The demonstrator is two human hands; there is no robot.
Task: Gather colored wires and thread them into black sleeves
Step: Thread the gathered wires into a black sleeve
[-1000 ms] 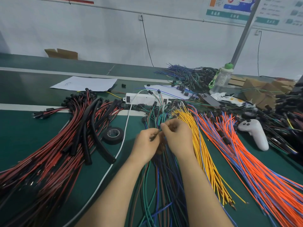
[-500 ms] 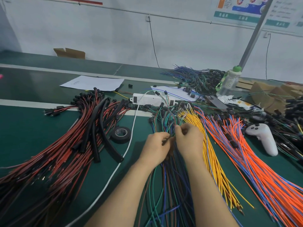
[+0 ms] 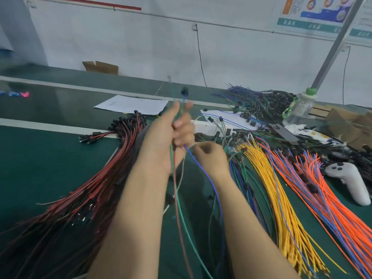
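Note:
My left hand (image 3: 171, 137) is raised above the green table (image 3: 40, 168) and grips a small bunch of wires (image 3: 185, 224): green, brown-red, blue and pale ones. Their black connector ends (image 3: 184, 91) stick up past my fingers, and the long tails hang down between my forearms. Just below and to the right, my right hand (image 3: 210, 158) has its fingers curled and pinches a pale strand that leads to the bunch. The blue wire (image 3: 210, 182) passes beside that wrist. The black sleeves (image 3: 139, 137) are mostly hidden behind my left forearm.
Red-and-black wires (image 3: 90, 188) fan out on the left. A mixed dark pile (image 3: 241, 178), yellow wires (image 3: 271, 188) and orange-blue wires (image 3: 322, 198) lie on the right. Beyond are a white controller (image 3: 350, 182), a power strip (image 3: 205, 126), a bottle (image 3: 300, 107) and paper (image 3: 130, 103).
My left hand has lifted the picked wires up off the mixed pile, and their tails now hang free. My right hand stayed low. The view tilted upward.

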